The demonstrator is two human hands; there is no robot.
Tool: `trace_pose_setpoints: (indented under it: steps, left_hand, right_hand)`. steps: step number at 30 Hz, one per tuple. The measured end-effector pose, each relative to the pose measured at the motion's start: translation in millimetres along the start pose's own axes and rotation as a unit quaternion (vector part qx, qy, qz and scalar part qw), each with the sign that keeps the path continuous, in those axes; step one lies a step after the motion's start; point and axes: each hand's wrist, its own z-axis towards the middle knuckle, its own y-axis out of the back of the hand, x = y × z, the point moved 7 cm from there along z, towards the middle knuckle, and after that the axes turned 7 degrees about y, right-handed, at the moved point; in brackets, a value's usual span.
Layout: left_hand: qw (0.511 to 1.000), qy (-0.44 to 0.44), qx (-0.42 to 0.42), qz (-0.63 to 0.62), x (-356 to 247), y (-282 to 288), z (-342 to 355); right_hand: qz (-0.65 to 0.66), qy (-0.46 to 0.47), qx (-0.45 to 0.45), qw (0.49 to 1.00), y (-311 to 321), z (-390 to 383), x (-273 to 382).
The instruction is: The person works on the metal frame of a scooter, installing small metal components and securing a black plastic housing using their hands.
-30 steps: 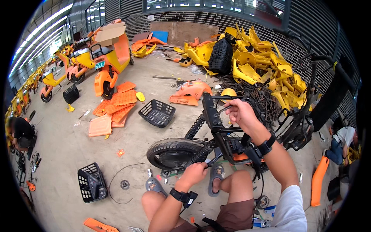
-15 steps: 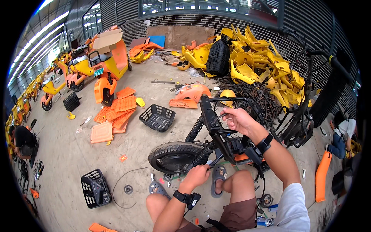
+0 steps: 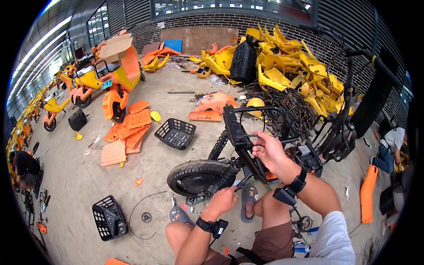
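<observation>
A stripped scooter frame [image 3: 247,150] stands in front of me, its rear wheel [image 3: 194,179] to the left, with a black coil-spring shock absorber [image 3: 227,176] beside the wheel. My right hand [image 3: 271,152] is raised at the frame's upper rail [image 3: 233,126], thumb and fingers pinched on a thin black piece [image 3: 252,136]; I cannot tell if it is cable or rod. Lower down, my left hand [image 3: 223,201] is closed by the wheel hub and the shock's lower end. What its fingers hold is hidden.
Black baskets [image 3: 176,133] [image 3: 109,217] lie on the floor, with orange panels [image 3: 132,126] behind. Yellow body parts [image 3: 287,66] are heaped by the wall over dark metal scraps [image 3: 282,104]. Parked scooters [image 3: 117,84] line the left. People work at far left [image 3: 26,168] and right [image 3: 391,148].
My right hand has shifted slightly down along the upper rail, still pinching the thin black piece. The left hand stays by the hub. The whole view has moved a little.
</observation>
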Motion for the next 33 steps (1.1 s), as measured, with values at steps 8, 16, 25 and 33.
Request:
trace_pose_setpoints:
  steps: [8, 16, 25, 33]
  left_hand:
    - [1.000, 0.001, 0.013, 0.010, 0, -4, -1]
    - [0.998, -0.020, 0.042, 0.029, 12, -22, 7]
    - [0.998, -0.001, 0.051, 0.023, 10, -14, 2]
    - [0.997, 0.013, 0.068, 0.041, 6, -17, 5]
  right_hand:
    - [0.112, 0.107, -0.041, 0.987, -15, -21, -12]
    - [0.099, 0.200, -0.081, 0.971, -42, -45, -28]
    - [-0.157, 0.320, 0.054, 0.933, -63, -47, -49]
    - [-0.591, 0.569, 0.143, 0.554, -101, -57, 20]
